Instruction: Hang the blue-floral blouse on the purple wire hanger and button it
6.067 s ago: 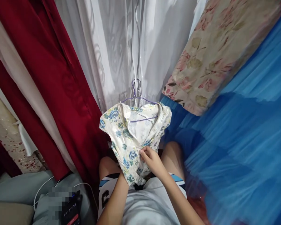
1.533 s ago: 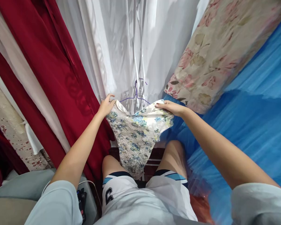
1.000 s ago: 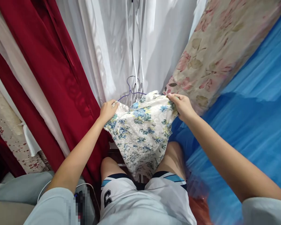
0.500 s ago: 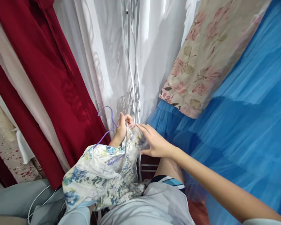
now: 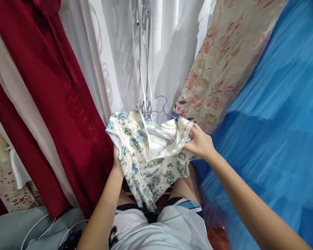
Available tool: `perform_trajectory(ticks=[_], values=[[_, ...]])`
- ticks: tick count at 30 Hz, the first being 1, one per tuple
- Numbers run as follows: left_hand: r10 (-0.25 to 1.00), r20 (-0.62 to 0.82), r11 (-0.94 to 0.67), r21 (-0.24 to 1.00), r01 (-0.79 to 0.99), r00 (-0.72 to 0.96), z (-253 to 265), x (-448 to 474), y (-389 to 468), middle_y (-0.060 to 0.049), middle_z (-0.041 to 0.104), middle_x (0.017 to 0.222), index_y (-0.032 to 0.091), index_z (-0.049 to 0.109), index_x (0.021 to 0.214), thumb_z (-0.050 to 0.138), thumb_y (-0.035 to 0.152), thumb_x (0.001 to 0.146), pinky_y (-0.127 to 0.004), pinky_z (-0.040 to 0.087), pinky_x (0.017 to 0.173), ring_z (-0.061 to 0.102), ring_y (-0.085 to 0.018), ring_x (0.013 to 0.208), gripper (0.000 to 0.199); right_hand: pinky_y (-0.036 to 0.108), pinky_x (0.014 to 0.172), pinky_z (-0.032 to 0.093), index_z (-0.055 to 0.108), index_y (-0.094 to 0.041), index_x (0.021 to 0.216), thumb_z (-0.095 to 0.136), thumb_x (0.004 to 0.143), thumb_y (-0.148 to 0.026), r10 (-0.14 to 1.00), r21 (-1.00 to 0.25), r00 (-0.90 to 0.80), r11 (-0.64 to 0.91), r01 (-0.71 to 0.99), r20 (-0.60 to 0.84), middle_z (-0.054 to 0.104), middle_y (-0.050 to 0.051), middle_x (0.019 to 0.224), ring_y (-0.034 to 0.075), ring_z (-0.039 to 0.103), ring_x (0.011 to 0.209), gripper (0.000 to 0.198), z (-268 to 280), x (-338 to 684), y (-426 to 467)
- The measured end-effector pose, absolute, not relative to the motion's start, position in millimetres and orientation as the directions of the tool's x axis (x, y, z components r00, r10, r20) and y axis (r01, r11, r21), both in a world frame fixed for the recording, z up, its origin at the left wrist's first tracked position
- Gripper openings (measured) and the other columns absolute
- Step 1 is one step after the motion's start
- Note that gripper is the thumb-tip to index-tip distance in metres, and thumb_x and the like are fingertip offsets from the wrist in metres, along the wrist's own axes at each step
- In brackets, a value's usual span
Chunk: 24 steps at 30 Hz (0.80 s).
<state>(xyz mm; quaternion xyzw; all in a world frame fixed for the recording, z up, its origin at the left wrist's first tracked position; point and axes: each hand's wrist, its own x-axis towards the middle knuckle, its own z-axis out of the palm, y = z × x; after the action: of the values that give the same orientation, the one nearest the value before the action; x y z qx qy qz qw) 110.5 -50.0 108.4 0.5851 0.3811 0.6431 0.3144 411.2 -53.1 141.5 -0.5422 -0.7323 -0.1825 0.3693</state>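
A white blouse [image 5: 134, 152] with blue and green flowers hangs between my hands over my lap. Inside it is a thin purple hanger [image 5: 163, 108], whose hook rises above the neckline and whose lower bar shows through the neck opening. My left hand [image 5: 116, 160] grips the blouse at its left side, with the fingers hidden behind the cloth. At the other shoulder my right hand [image 5: 201, 140] pinches the neckline edge, thumb below and fingers partly under the fabric.
Dark red garments [image 5: 65, 104] hang at the left. White cloth [image 5: 120, 52] and a metal scrollwork stand [image 5: 143, 52] are ahead. A floral dress [image 5: 214, 76] and blue tulle [image 5: 263, 139] hang at the right. White cables [image 5: 38, 227] lie over a grey cushion [image 5: 10, 225] at lower left.
The blouse has been spread out and moved up and right, its hanger swinging to the right. My left hand went from the gathered cloth to its left side; my right hand now grips the neckline.
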Motion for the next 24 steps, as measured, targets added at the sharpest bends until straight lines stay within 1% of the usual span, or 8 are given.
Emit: perform_trajectory(ticks=[1,3,5,7,11,16,20,24], values=[[0.877,0.45,-0.473,0.869,-0.146,-0.166,100.4,104.2,-54.7,-0.017,0.072,0.104,0.008,0.064,0.121,0.008,0.067,0.095,-0.041,0.052,0.097,0.064,-0.026,0.113,0.085,0.031,0.064,0.046,0.06,-0.021,0.125,0.067,0.07,-0.044,0.664,-0.128,-0.139,0.337,0.933,0.735,0.062,0.009,0.112,0.03,0.065,0.09,0.06,151.5,410.6,-47.7],[0.929,0.295,-0.366,0.815,-0.449,-0.222,84.6,97.1,-60.9,-0.015,0.07,0.114,0.014,0.065,0.119,0.03,0.072,0.092,-0.043,0.045,0.108,0.058,-0.028,0.123,0.073,0.032,0.067,0.046,0.062,-0.022,0.12,0.067,0.07,-0.045,0.674,-0.105,-0.163,0.338,0.935,0.72,0.064,0.009,0.111,0.031,0.065,0.092,0.055,169.3,405.9,-38.4],[0.947,0.165,-0.292,0.8,-0.524,-0.275,70.4,96.0,-63.1,-0.011,0.067,0.124,0.018,0.064,0.119,0.064,0.058,0.084,-0.042,0.039,0.113,0.055,-0.027,0.128,0.053,0.033,0.068,0.046,0.063,-0.022,0.117,0.068,0.069,-0.046,0.683,-0.06,-0.221,0.362,0.93,0.696,0.064,0.009,0.109,0.031,0.065,0.091,0.053,181.7,401.0,-32.3],[0.932,0.089,-0.253,0.852,-0.459,-0.35,57.8,98.4,-64.2,-0.01,0.064,0.129,0.019,0.062,0.118,0.08,0.037,0.075,-0.043,0.036,0.115,0.055,-0.026,0.129,0.05,0.033,0.068,0.045,0.061,-0.022,0.12,0.069,0.068,-0.047,0.675,-0.008,-0.287,0.399,0.917,0.68,0.064,0.009,0.11,0.031,0.065,0.091,0.059,187.7,400.0,-29.4],[0.906,0.107,-0.261,0.902,-0.342,-0.41,37.8,104.4,-71.6,-0.011,0.065,0.127,0.018,0.064,0.112,0.079,0.032,0.077,-0.045,0.039,0.113,0.056,-0.027,0.126,0.041,0.033,0.068,0.045,0.057,-0.02,0.126,0.071,0.064,-0.049,0.627,0.063,-0.372,0.457,0.887,0.685,0.063,0.01,0.111,0.03,0.065,0.09,0.069,187.6,409.0,-28.4],[0.906,0.155,-0.284,0.912,-0.296,-0.393,24.5,107.1,-79.1,-0.013,0.067,0.122,0.015,0.067,0.112,0.077,0.037,0.078,-0.044,0.04,0.112,0.058,-0.028,0.124,0.041,0.032,0.064,0.044,0.059,-0.021,0.118,0.07,0.065,-0.051,0.61,0.105,-0.396,0.455,0.884,0.687,0.062,0.01,0.108,0.03,0.065,0.086,0.062,187.0,414.4,-27.5],[0.918,0.158,-0.278,0.909,-0.31,-0.363,21.1,107.9,-77.9,-0.013,0.066,0.125,0.015,0.066,0.114,0.077,0.037,0.078,-0.044,0.04,0.111,0.056,-0.029,0.126,0.043,0.033,0.065,0.045,0.056,-0.021,0.128,0.071,0.064,-0.049,0.607,0.103,-0.426,0.493,0.864,0.671,0.061,0.01,0.108,0.03,0.064,0.086,0.071,189.7,413.1,-30.0],[0.921,0.161,-0.28,0.906,-0.317,-0.355,20.0,111.6,-78.2,-0.012,0.065,0.127,0.016,0.065,0.114,0.077,0.035,0.079,-0.042,0.037,0.114,0.055,-0.027,0.128,0.042,0.036,0.074,0.048,0.05,-0.022,0.139,0.073,0.064,-0.042,0.588,0.08,-0.486,0.581,0.81,0.647,0.059,0.011,0.115,0.031,0.063,0.093,0.081,198.1,414.0,-33.7]])
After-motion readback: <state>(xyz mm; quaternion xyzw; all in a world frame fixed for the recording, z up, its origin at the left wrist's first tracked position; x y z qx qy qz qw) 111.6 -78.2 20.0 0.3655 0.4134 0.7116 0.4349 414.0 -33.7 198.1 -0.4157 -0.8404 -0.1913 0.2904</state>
